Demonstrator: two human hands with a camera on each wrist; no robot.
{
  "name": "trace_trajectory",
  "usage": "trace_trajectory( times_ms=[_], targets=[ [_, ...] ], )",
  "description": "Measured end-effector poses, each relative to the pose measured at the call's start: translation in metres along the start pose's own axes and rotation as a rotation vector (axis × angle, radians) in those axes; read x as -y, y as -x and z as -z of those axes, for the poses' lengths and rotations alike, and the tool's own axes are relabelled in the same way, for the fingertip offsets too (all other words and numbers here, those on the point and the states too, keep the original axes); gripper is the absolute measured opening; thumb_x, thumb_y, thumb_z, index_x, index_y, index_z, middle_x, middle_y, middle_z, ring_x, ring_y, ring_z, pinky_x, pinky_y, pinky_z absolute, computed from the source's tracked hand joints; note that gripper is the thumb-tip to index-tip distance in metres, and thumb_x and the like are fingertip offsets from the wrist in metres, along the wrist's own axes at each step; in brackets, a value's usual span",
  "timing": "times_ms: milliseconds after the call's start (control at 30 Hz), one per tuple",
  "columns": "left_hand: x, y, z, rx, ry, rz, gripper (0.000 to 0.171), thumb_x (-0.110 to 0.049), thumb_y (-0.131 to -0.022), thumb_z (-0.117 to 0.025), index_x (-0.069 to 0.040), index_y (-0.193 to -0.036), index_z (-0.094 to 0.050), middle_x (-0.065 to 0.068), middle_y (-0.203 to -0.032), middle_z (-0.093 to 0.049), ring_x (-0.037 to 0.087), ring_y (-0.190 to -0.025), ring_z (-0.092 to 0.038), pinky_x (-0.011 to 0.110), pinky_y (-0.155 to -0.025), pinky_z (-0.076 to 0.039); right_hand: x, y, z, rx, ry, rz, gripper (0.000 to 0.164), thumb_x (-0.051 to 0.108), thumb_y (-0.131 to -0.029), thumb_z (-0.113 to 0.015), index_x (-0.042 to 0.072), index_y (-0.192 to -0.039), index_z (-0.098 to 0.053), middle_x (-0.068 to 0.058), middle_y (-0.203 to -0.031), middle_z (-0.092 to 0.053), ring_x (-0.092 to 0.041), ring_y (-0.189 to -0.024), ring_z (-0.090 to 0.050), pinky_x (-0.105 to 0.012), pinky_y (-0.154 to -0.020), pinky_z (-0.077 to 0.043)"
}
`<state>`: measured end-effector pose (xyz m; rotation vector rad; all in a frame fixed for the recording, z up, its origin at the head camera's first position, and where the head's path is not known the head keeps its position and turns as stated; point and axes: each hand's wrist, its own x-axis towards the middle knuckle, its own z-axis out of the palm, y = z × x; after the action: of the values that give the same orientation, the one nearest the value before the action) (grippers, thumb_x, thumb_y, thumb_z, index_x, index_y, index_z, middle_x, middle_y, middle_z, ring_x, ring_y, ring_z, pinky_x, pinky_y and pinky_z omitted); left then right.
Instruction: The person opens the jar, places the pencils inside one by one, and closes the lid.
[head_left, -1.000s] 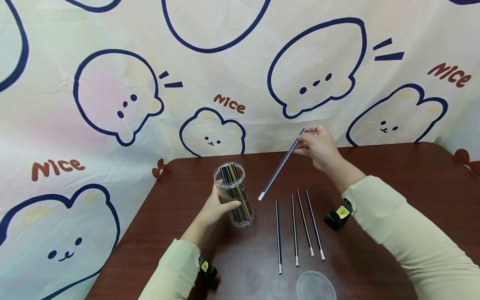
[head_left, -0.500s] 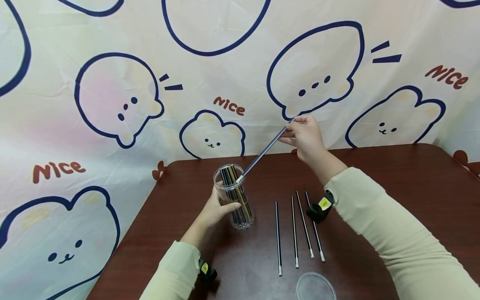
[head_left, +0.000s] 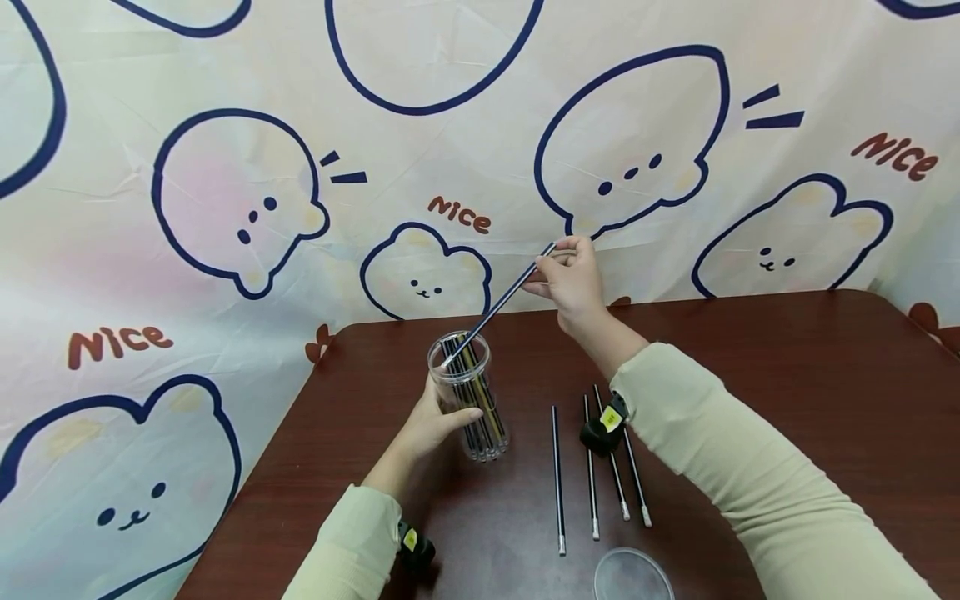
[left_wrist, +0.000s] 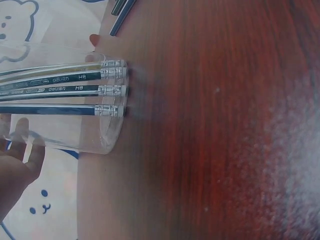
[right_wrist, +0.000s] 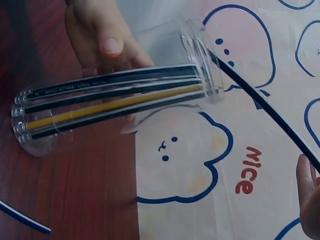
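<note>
nearest, a clear lid [head_left: 634,577] and four loose pencils [head_left: 558,483] lie on the brown table [head_left: 787,375]; past them, the left hand [head_left: 431,425] curls its fingers and thumb round a clear jar [head_left: 459,378]. farther up, the right hand [head_left: 573,285] pinches a slim, dark blue, pale-striped pencil [head_left: 498,307] near its upper end, its long axis slanting down leftward, whitish eraser end within the jar's mouth.

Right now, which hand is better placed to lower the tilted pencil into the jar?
Right, I'd say: the right hand pinches the pencil near its upper end, lower end at the mouth of the jar. The left hand is occupied gripping that jar.
</note>
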<state>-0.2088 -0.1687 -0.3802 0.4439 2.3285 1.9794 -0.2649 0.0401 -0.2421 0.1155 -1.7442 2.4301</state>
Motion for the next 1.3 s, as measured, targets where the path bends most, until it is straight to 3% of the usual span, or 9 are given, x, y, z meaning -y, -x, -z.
trace_trajectory(
  times_ms=[167, 467, 767, 1200, 1300],
  targets=[
    [-0.003, 0.001, -0.001, 0.004, -0.003, 0.027, 0.081, -0.006, -0.072, -0.067, -0.014, -0.132, -0.013, 0.014, -0.126, -0.037, 0.023, -0.111, -0.040, 0.038, -0.093, -0.026, -0.006, 0.005, -0.007, 0.023, 0.004, 0.037, 0.026, -0.005, -0.084, -0.046, 0.003, -0.105, -0.032, -0.009, -0.078, -0.040, -0.015, -0.066, -0.047, -0.032, -0.062, -0.048],
    [-0.024, 0.008, -0.007, -0.005, -0.053, 0.056, 0.083, -0.009, -0.072, -0.067, -0.008, -0.133, -0.010, 0.018, -0.126, -0.036, 0.027, -0.110, -0.040, 0.043, -0.093, -0.027, -0.012, 0.014, -0.011, 0.078, -0.047, 0.108, 0.025, -0.006, -0.084, -0.045, 0.003, -0.103, -0.032, -0.008, -0.077, -0.040, -0.017, -0.064, -0.049, -0.038, -0.067, -0.047],
    [-0.005, 0.001, -0.001, -0.015, -0.064, 0.048, 0.080, -0.012, -0.073, -0.068, -0.014, -0.132, -0.013, 0.015, -0.121, -0.042, 0.024, -0.106, -0.044, 0.041, -0.091, -0.029, -0.015, 0.023, -0.013, 0.184, -0.035, 0.251, 0.024, -0.011, -0.083, -0.043, 0.000, -0.103, -0.034, -0.008, -0.077, -0.041, -0.015, -0.064, -0.049, -0.037, -0.067, -0.047],
    [-0.001, 0.000, 0.000, -0.007, -0.037, 0.031, 0.078, -0.012, -0.073, -0.068, -0.011, -0.130, -0.015, 0.016, -0.119, -0.044, 0.025, -0.107, -0.043, 0.042, -0.092, -0.028, -0.029, 0.034, -0.016, 0.305, 0.150, 0.399, 0.021, -0.010, -0.080, -0.049, -0.002, -0.099, -0.042, -0.010, -0.076, -0.048, -0.016, -0.064, -0.051, -0.027, -0.060, -0.047],
    [0.000, 0.000, 0.000, -0.015, -0.035, 0.034, 0.076, -0.011, -0.072, -0.067, -0.010, -0.129, -0.017, 0.017, -0.118, -0.045, 0.024, -0.107, -0.042, 0.041, -0.092, -0.027, -0.033, 0.037, -0.016, 0.322, 0.239, 0.431, 0.020, -0.006, -0.080, -0.052, -0.001, -0.098, -0.044, -0.011, -0.078, -0.050, -0.017, -0.066, -0.053, -0.025, -0.057, -0.043]
  ],
)
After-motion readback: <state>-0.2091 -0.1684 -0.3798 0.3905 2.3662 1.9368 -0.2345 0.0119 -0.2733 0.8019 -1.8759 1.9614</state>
